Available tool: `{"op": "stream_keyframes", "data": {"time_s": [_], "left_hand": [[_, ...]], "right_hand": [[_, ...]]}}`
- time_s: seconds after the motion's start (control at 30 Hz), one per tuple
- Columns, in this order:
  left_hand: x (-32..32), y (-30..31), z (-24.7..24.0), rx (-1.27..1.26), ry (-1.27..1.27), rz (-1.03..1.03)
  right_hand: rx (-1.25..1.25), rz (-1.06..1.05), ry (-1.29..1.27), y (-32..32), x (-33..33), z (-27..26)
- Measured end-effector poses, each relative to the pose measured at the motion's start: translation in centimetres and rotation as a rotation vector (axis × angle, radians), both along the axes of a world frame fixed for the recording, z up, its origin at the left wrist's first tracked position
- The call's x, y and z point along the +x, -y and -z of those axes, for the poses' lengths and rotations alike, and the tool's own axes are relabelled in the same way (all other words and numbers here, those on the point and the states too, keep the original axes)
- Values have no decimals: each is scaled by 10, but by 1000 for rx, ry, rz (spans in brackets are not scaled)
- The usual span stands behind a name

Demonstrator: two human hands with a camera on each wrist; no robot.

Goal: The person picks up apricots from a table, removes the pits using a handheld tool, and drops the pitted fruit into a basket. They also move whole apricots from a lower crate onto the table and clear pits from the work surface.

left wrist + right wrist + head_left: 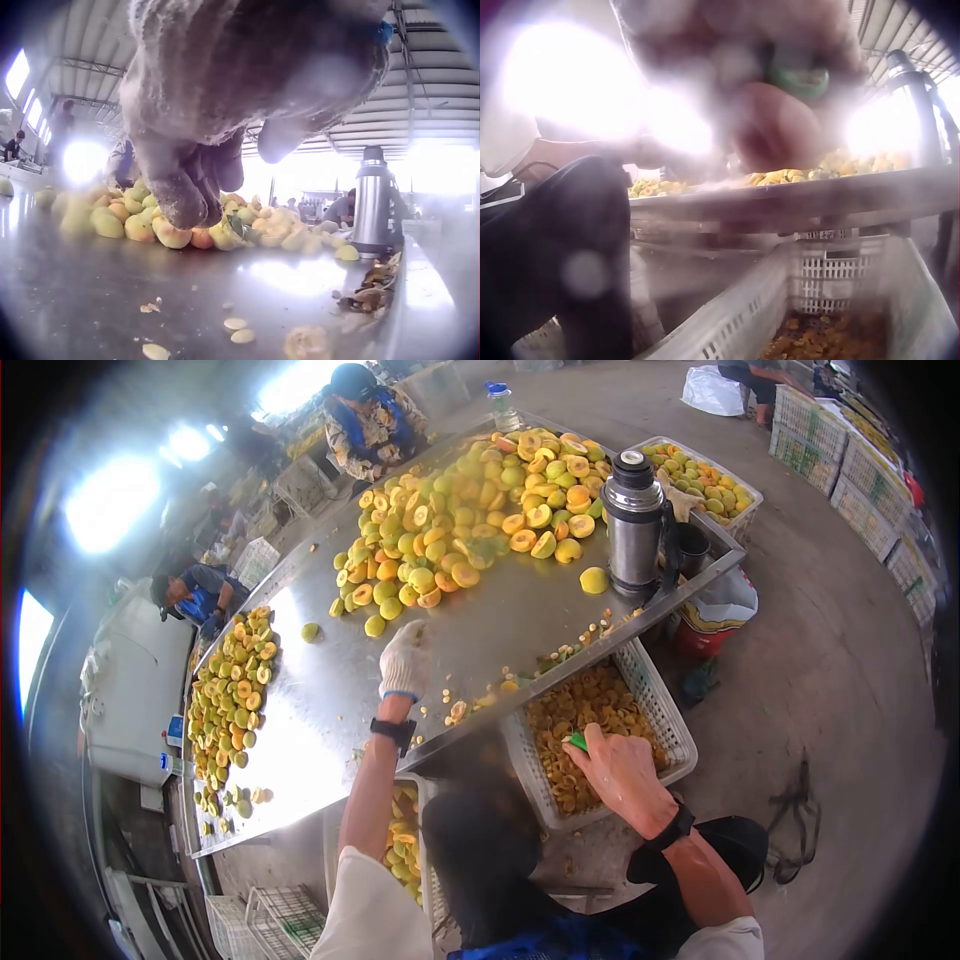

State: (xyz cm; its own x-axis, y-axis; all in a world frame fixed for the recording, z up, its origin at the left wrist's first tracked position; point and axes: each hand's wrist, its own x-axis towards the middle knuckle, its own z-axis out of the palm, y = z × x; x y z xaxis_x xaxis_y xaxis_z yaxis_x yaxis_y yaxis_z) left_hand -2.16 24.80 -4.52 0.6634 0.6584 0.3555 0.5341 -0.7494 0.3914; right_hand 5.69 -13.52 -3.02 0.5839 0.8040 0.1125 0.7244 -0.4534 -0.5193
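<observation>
In a white knit glove, the left hand (406, 660) hovers over the metal table (300, 710), just short of the fruit pile (430, 530). Its fingers (180, 195) hang loosely bent in the left wrist view, with no fruit seen held. The bare right hand (622, 775) grips a small green-handled tool (577, 741) above a crate (680, 745) of cut fruit pieces. In the right wrist view the green handle (801, 81) shows among the curled fingers; the tool's tip cannot be made out.
A steel flask (634, 530) and a dark cup (692, 548) stand near the table's right edge. Pits and scraps (458, 710) lie along the near edge. Another fruit pile (235, 690) is at the left. Two people (375, 425) work across the table. A fruit-filled crate (405, 840) sits below.
</observation>
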Motion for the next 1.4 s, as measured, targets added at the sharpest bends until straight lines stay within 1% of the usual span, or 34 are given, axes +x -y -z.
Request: {"op": "stream_keyframes", "data": {"time_s": [0.13, 0.27, 0.3, 0.37, 0.4, 0.5, 0.53, 0.63, 0.67, 0.77, 0.87, 0.97, 1.07, 1.17, 1.27, 1.37, 1.4], "left_hand": [[82, -46, 21, 187, 27, -34], [130, -93, 39, 89, -84, -76], [138, -96, 40, 135, -113, -110], [149, -100, 45, 227, -183, -175], [151, -104, 47, 240, -261, -149], [149, -101, 43, 196, -426, -135], [145, -101, 41, 187, -413, -164], [126, -85, 48, 251, -151, -62], [122, -78, 55, 188, -76, -29], [108, -49, 57, 18, -72, 84], [89, 0, 36, -34, 171, 197], [60, 56, -15, -805, 216, 306], [29, 112, -55, -1087, 289, 436], [10, 165, -81, -1137, 290, 480], [-5, 209, -96, -1003, 323, 491], [-8, 217, -87, -1116, 460, 557], [-6, 222, -89, -1218, 533, 579]], "right_hand": [[-53, 22, -34, -6, 10, 2], [-78, 33, -84, -12, 17, 7], [-75, 32, -90, -13, 19, 8], [-94, 18, -116, -12, 21, 4], [-98, 14, -134, -11, 22, 1], [-85, 11, -148, -6, 22, -1], [-74, 13, -144, -5, 21, -2], [-58, 13, -142, 0, 19, -8], [-48, 18, -143, 3, 17, -10], [-10, 36, -142, 9, 13, -17], [75, 47, -157, 13, 10, -25], [247, 56, -179, 6, 8, -32], [414, 24, -235, 1, 4, -43], [532, 8, -294, -3, -6, -52], [586, 3, -188, -7, -10, -50], [519, 7, -179, 1, -7, -53], [523, -1, -186, 1, -3, -53]]}}
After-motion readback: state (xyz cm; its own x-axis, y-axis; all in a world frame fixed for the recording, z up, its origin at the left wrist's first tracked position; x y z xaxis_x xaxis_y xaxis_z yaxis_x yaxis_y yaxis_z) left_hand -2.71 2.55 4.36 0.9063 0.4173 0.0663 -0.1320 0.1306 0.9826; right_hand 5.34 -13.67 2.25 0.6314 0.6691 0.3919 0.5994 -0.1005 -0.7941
